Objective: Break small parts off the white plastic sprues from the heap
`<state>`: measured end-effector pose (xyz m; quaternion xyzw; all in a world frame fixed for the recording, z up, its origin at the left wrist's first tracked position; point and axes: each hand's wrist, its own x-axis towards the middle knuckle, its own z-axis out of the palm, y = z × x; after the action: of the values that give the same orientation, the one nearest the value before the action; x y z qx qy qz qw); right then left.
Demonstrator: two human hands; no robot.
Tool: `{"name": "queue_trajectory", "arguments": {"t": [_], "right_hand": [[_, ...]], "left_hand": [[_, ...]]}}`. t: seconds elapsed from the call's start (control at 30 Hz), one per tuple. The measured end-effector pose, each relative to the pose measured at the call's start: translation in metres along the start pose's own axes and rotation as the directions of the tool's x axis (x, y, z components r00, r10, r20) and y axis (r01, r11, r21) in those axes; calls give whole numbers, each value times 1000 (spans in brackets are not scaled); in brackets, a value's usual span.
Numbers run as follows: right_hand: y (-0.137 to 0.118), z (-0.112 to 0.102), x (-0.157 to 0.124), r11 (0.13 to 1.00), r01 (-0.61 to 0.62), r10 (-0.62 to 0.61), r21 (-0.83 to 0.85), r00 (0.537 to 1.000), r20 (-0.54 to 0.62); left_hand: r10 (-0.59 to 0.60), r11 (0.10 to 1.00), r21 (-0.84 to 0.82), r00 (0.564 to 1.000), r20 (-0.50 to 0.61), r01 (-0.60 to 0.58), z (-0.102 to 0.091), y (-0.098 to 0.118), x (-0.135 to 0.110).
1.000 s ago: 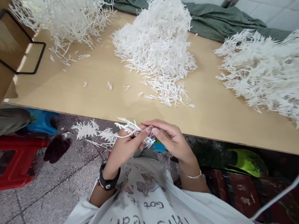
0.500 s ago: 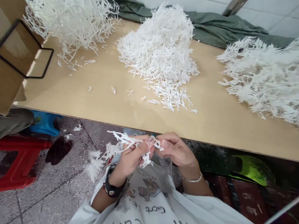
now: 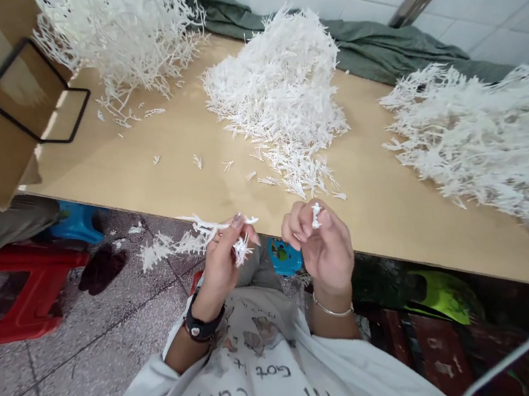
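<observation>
Here, left hand [image 3: 228, 265] gripping white sprig [image 3: 175, 244], right hand [image 3: 320, 246] pinching snippet [image 3: 316, 215]

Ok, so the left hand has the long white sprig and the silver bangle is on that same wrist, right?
No, the bangle is on the right wrist, not the left. The head view shows a black watch on the left wrist. The left hand does have the long white sprig.
</observation>
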<state>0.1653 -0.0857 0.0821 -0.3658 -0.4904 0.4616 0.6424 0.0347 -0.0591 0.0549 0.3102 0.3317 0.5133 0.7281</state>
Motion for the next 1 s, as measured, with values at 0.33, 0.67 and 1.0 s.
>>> {"name": "queue_trajectory", "arguments": {"t": [0.33,0.67,1.0], "right_hand": [[16,-47,45,310,-15,-272,-951,957,-103],[40,49,84,193,456,35,-869,882,470],[40,13,84,64,208,179,-976,960,217]], "left_hand": [[87,992,103,988,-128,-74,-7,4,-6],[191,978,148,927,-322,-150,-31,9,9],[295,947,217,906,-305,-235,-30,17,11]]}}
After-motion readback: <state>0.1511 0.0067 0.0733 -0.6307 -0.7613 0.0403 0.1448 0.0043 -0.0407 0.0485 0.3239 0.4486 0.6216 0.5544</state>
